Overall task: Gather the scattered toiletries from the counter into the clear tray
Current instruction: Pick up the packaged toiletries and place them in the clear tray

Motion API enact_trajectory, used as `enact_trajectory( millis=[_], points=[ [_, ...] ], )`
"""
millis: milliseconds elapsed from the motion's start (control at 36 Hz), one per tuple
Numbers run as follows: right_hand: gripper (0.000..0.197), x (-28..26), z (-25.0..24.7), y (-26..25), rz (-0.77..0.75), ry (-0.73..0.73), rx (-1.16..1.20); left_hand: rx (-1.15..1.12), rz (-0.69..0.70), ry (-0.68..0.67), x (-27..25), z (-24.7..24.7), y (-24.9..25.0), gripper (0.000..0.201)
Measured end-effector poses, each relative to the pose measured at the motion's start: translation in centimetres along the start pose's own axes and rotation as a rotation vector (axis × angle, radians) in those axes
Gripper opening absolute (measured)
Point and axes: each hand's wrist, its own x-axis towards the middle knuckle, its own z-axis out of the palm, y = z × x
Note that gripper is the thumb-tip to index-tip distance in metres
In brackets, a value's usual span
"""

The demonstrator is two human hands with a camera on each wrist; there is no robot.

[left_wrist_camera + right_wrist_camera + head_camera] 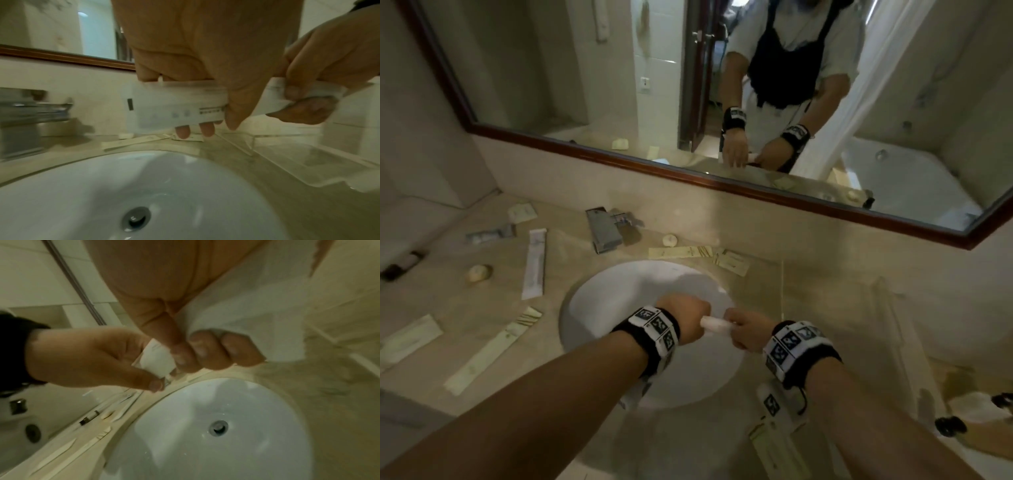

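Over the white sink (654, 291) both hands hold one white sachet (717, 325) between them. My left hand (686, 320) grips its left part, with the fingers curled behind it and the thumb in front, seen in the left wrist view as the sachet (176, 107) in my left hand (207, 128). My right hand (744, 330) pinches the right end; in the right wrist view its fingers (205, 352) curl round the sachet (246, 313). The clear tray (887, 308) stands on the counter to the right of the sink, with its near corner (252, 139) just beyond the hands.
Left of the sink lie a long white sachet (536, 263), cream packets (493, 353), a soap (479, 273) and a small dark bottle (400, 265). Behind the sink stand the faucet (606, 229), a round soap (670, 240) and cream packets (681, 252). Another packet (774, 438) lies at front right.
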Motion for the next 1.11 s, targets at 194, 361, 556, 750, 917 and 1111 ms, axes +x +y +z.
enact_trajectory(
  millis=[194,361,556,750,917,1111],
  points=[
    [0.023,1.1,0.6,-7.0,-0.161,-0.143,-0.349,-0.076,-0.113,-0.047,-4.1,-0.3,-4.5,0.03],
    [0.032,2.9,2.5,-12.8,-0.28,-0.136,-0.454,-0.153,-0.252,-0.102,-7.9,0.0,-9.3,0.026],
    [0.03,7.2,5.9,-20.6,-0.371,-0.184,-0.634,-0.183,-0.405,-0.085,-11.1,1.6,-16.6,0.028],
    [0.018,12.8,8.2,-27.1,-0.337,-0.008,-0.528,-0.416,-0.716,-0.039,-13.2,4.9,-25.5,0.039],
    [0.056,17.9,11.4,-30.4,-0.138,0.102,-0.25,-0.813,-0.916,-0.012,-15.1,6.7,-32.0,0.073],
    [0.033,22.0,14.8,-34.8,-0.081,0.048,-0.294,-0.894,-0.884,0.109,-14.4,7.3,-37.3,0.063]
  ],
)
